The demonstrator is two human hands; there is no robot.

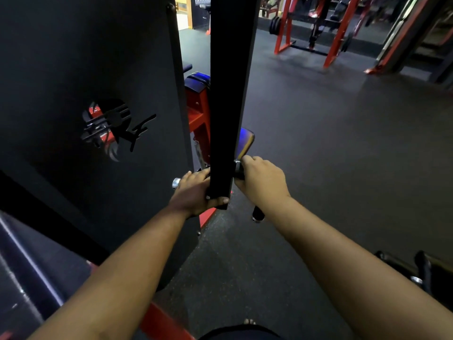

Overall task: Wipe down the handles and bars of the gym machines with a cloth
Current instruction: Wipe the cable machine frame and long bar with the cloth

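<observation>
Both hands reach forward to a black upright post (230, 94) in the middle of the scene. The left hand (193, 192) grips the post's lower end, thumb across its near face. The right hand (261, 179) is curled round a dark handle (257, 213) just right of the post; only the handle's capped ends show. No cloth can be made out. A black shroud panel (85, 119) hides the machine on the left.

Black post (230, 99) stood upright between the left hand (193, 192) and right hand (259, 180), blocking a straight path from one to the other. Black panel (85, 94) walled off everything left of the post; only a narrow gap lay between them, partly filled by red frame (199, 114). Floor (343, 155) to the right lay open.
</observation>
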